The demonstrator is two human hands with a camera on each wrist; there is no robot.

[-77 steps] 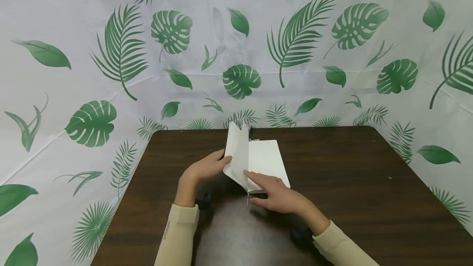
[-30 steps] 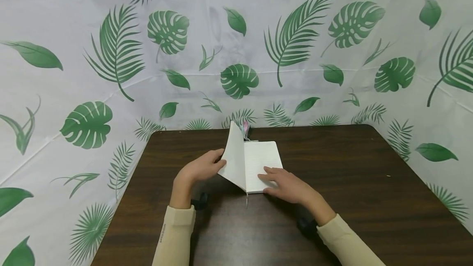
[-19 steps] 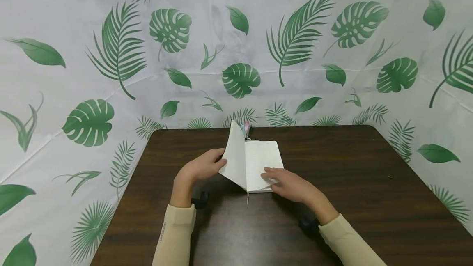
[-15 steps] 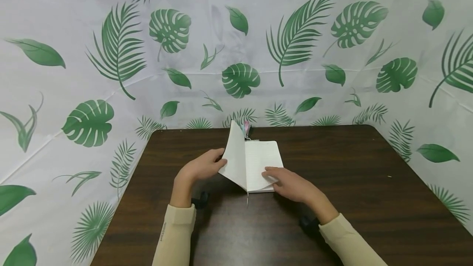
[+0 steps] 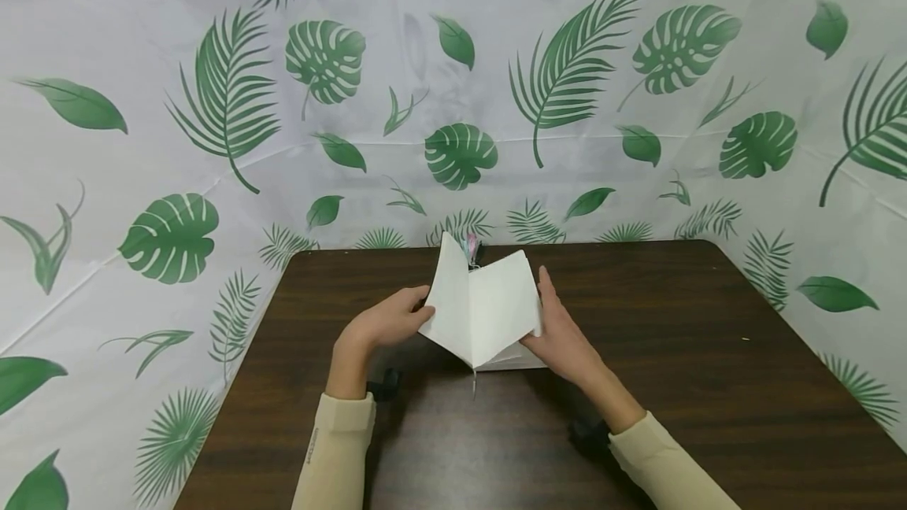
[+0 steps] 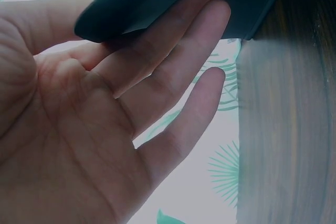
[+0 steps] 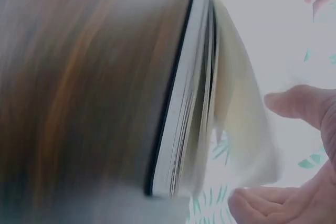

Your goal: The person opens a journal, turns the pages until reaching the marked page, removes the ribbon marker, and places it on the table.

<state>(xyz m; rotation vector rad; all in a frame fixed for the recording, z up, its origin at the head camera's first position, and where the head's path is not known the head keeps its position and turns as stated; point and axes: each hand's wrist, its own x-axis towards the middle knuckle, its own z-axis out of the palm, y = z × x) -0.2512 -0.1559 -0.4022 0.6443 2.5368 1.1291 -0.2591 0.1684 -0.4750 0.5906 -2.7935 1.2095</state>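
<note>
One black-bound, white-paged notebook (image 7: 177, 129): left hand (image 5: 383, 321) pinches cover (image 6: 142, 2); right hand (image 5: 564, 346), straight-fingered, maybe pushes white page (image 5: 499, 305) (blurred). Should be flimsy; take outer edge.

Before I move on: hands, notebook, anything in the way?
Left hand holding cover raised. Right hand at lifted page's edge. Notebook open on table. Pink item behind it, clear of both hands.

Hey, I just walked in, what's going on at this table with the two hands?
A person has a notebook open on a dark wooden table. The left hand holds the left side raised, with the dark cover on its outside. On the right, a page tilts up above the others, with the right hand at its outer edge.
</note>
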